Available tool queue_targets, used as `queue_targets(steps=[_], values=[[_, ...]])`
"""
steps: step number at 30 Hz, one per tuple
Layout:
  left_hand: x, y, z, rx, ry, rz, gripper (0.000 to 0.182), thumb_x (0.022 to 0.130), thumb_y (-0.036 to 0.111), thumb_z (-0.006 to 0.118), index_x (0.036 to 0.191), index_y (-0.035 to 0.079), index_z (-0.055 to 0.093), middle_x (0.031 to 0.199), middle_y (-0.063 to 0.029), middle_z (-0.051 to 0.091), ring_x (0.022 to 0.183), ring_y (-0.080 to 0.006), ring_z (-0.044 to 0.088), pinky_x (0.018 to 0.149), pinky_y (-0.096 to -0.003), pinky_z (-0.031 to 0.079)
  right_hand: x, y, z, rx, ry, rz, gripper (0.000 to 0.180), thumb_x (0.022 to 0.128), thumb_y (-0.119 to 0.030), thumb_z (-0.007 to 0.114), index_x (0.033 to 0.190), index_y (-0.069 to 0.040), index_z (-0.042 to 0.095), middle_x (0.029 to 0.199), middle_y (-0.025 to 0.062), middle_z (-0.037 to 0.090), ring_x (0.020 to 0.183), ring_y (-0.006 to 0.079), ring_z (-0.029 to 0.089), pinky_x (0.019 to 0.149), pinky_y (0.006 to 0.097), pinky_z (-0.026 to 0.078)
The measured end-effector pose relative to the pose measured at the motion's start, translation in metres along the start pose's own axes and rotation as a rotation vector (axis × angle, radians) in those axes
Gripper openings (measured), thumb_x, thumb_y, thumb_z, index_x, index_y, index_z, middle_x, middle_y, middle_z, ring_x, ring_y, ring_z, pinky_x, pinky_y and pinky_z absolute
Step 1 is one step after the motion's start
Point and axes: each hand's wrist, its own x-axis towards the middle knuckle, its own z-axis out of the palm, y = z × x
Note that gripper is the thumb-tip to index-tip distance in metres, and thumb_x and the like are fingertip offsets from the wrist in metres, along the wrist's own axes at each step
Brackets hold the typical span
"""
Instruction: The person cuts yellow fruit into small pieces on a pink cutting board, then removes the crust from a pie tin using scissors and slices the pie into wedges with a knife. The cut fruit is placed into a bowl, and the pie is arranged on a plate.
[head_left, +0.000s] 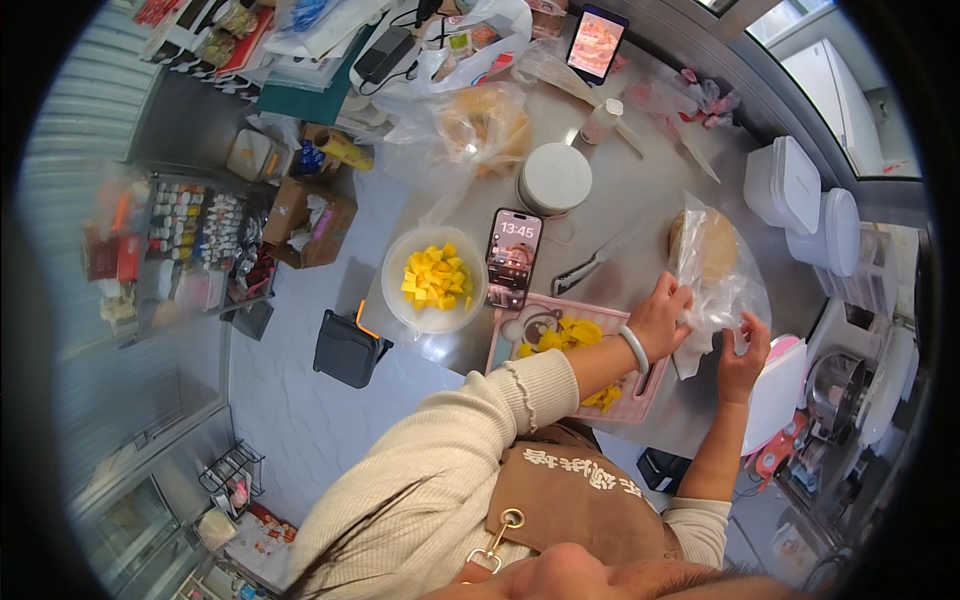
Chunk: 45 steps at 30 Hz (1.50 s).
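Observation:
A clear plastic bag (709, 311) lies on the right part of the steel table, with a round tan cake or bread (709, 238) inside it. My left hand (661, 319), wearing a pale bangle, grips the gathered near end of the bag. On the bag's right side, my right hand (742, 358) pinches the film between thumb and fingers. Below my left forearm is a pink cutting board (645, 409) with yellow mango pieces (574, 332) on it, partly hidden by the arm. A clear bowl (391, 289) of mango cubes (435, 277) stands further left.
A knife (576, 277) lies behind the board, beside a phone (514, 255). Behind them stand a round white-topped turntable or tin (556, 178), a small bottle (601, 121) and another bagged cake (487, 124). White lidded tubs (784, 184) line the right edge. A second phone (596, 45) leans at the back.

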Motion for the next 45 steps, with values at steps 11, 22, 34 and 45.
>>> queue_targets(steps=[11, 22, 34, 45], values=[[0.056, -0.032, -0.001, -1.158, 0.283, -0.446, 0.014, 0.103, 0.007, 0.05, 0.11, 0.007, 0.061, 0.105, -0.0076, 0.068, 0.091, -0.0208, 0.068, 0.085, -0.0389, 0.059, -0.012, 0.104, -0.054, 0.643, 0.185, 0.542, 0.018, 0.091, -0.006, 0.075, 0.107, -0.002, 0.067, 0.099, -0.0006, 0.065, 0.088, 0.0085, 0.059, 0.082, 0.0252, 0.047], [0.076, -0.016, -0.013, -1.236, 0.184, -0.438, 0.018, 0.105, 0.019, 0.049, 0.117, 0.012, 0.061, 0.1, -0.0057, 0.066, 0.083, -0.0205, 0.065, 0.069, -0.0381, 0.054, 0.015, 0.191, -0.049, 1.018, 0.167, 0.806, 0.016, 0.101, -0.014, 0.061, 0.114, -0.007, 0.067, 0.102, 0.0017, 0.068, 0.086, 0.0088, 0.062, 0.072, 0.0254, 0.051], [0.041, 0.024, -0.01, -1.027, 0.291, -0.263, 0.034, 0.105, 0.003, 0.038, 0.138, 0.002, 0.05, 0.136, -0.0182, 0.059, 0.125, -0.034, 0.06, 0.107, -0.0525, 0.05, 0.063, 0.163, -0.094, 0.516, -0.121, 0.307, 0.041, 0.091, -0.018, 0.073, 0.124, -0.004, 0.055, 0.111, 0.0147, 0.07, 0.097, 0.0236, 0.07, 0.086, 0.0351, 0.056], [0.009, 0.019, -0.017, -0.604, 0.114, -0.261, 0.038, 0.1, -0.001, 0.051, 0.138, 0.004, 0.051, 0.133, -0.0099, 0.062, 0.124, -0.0237, 0.06, 0.104, -0.0373, 0.051, 0.026, 0.08, 0.088, -0.35, -0.916, -0.368, 0.062, 0.08, -0.034, 0.08, 0.134, -0.012, 0.06, 0.132, 0.0225, 0.058, 0.116, 0.0351, 0.064, 0.09, 0.0455, 0.056]])
